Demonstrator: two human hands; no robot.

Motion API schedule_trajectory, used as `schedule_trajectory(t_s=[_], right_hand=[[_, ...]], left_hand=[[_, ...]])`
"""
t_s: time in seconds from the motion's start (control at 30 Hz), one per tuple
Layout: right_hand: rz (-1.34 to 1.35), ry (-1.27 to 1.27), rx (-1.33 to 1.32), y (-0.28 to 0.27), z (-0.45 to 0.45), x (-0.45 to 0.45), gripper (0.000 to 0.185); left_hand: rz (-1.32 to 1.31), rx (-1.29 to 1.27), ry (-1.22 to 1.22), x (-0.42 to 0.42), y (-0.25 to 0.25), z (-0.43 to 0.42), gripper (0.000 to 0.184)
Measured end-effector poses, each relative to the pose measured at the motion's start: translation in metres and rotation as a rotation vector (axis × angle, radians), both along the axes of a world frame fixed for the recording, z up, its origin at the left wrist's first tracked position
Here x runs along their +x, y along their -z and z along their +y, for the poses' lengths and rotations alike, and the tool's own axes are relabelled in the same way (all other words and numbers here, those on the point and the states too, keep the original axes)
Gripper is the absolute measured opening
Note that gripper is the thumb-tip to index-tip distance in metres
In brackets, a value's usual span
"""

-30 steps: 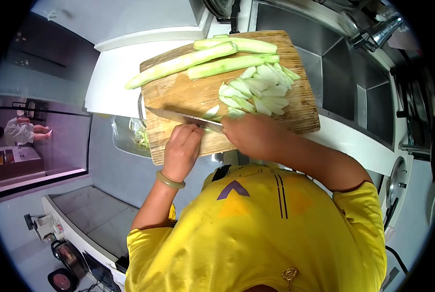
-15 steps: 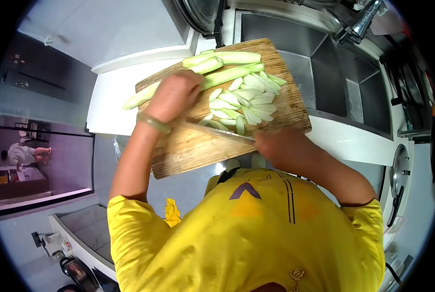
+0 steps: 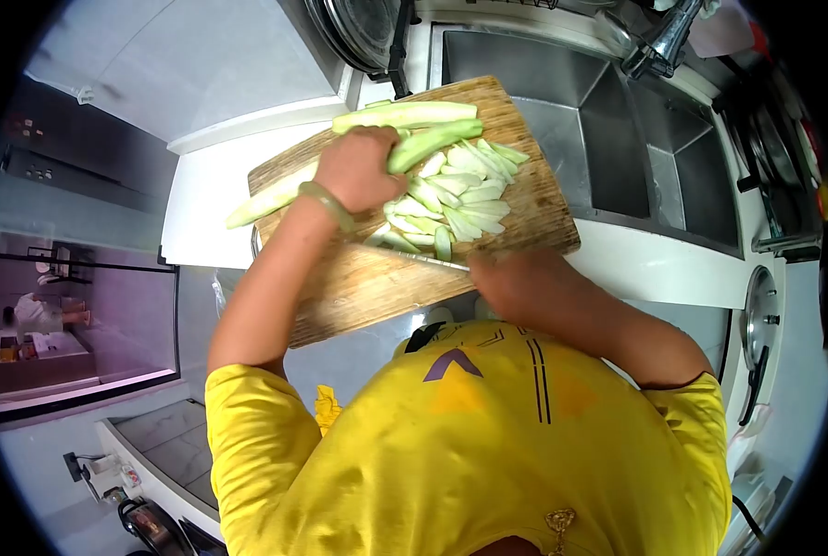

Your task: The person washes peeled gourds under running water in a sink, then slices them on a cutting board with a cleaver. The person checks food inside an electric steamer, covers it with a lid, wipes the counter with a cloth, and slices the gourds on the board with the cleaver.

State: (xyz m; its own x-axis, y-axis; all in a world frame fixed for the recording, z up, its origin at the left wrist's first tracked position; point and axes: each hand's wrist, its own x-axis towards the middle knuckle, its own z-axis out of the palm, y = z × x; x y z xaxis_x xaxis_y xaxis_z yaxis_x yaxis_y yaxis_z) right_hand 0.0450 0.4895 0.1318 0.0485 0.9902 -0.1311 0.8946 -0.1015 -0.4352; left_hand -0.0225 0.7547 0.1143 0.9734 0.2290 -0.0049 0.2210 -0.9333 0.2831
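Observation:
My left hand point(image 3: 360, 169), with a bangle at the wrist, grips a peeled green vegetable piece point(image 3: 432, 142) near its left end, at the upper part of the wooden cutting board point(image 3: 534, 199). My right hand point(image 3: 516, 283) is closed round the handle of a knife, and the blade point(image 3: 423, 258) points left over the board, partly blurred. Between the hands lies a pile of pale green slices point(image 3: 469, 190). One long peeled piece point(image 3: 414, 114) rests behind my left hand. Another point(image 3: 270, 198) sticks out past the board's left edge, partly hidden by my left arm.
A steel double sink point(image 3: 608, 139) with a faucet point(image 3: 659, 46) is at the upper right. White counter point(image 3: 650, 264) borders the board. A pot lid point(image 3: 761, 315) stands at the right. Through a glass opening at the far left, another person point(image 3: 38, 315) is visible.
My left hand has left the blade's side, moved up the board and taken hold of a long piece, whose left end is drawn lower. The knife has shifted slightly toward the board's lower part.

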Motion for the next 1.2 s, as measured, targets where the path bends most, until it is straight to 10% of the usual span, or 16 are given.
schedule_trajectory(t_s=[0.23, 0.4, 1.2], right_hand=[[-0.162, 0.141, -0.119, 0.013, 0.022, 0.031, 0.015], [-0.187, 0.163, -0.055, 0.014, 0.032, 0.043, 0.015], [-0.043, 0.109, -0.168, -0.015, 0.014, 0.005, 0.01]], left_hand=[[-0.427, -0.157, -0.141, -0.112, -0.012, 0.003, 0.047], [-0.225, -0.035, -0.068, -0.155, 0.04, -0.021, 0.047], [-0.538, -0.019, 0.171, -0.113, 0.062, -0.076, 0.023]])
